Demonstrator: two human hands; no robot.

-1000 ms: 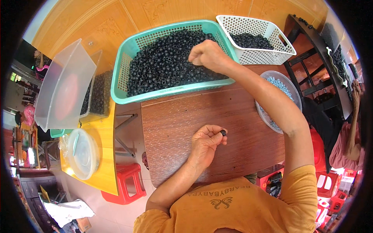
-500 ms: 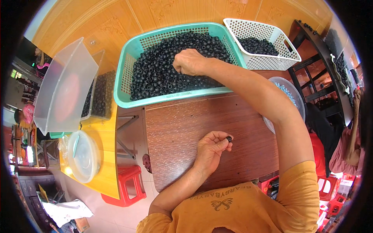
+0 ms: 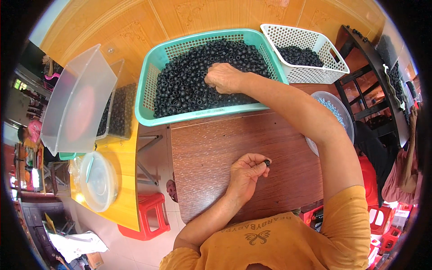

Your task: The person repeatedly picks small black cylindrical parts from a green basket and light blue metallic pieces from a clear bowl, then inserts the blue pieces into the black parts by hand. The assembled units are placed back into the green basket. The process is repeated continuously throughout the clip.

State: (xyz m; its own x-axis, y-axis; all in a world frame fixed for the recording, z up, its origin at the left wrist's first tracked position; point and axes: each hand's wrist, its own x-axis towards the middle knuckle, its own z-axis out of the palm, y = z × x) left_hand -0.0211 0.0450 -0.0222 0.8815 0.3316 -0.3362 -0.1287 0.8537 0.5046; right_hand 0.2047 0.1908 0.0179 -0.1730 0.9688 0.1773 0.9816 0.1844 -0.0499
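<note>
My left hand (image 3: 247,175) is raised over the brown table, pinching a small black round bead-like piece with a hole (image 3: 267,162) between thumb and fingers. Across the table, my right hand (image 3: 226,78) reaches into a green plastic basket (image 3: 211,112) filled with a heap of similar black pieces (image 3: 180,90). Its fingers are curled down at the top of the heap. The fingertips are hidden, so whatever they hold does not show.
A white basket (image 3: 315,73) with more black pieces stands at the back right. Beside my right arm is a clear tub (image 3: 321,96) of bluish bits. On a yellow table (image 3: 127,180) to the left are clear bins (image 3: 76,103) and a round lidded container (image 3: 100,182).
My right hand has shifted slightly nearer and lower over the heap of black pieces. My left hand keeps its pinch on the small black piece. The whole view has shifted a little.
</note>
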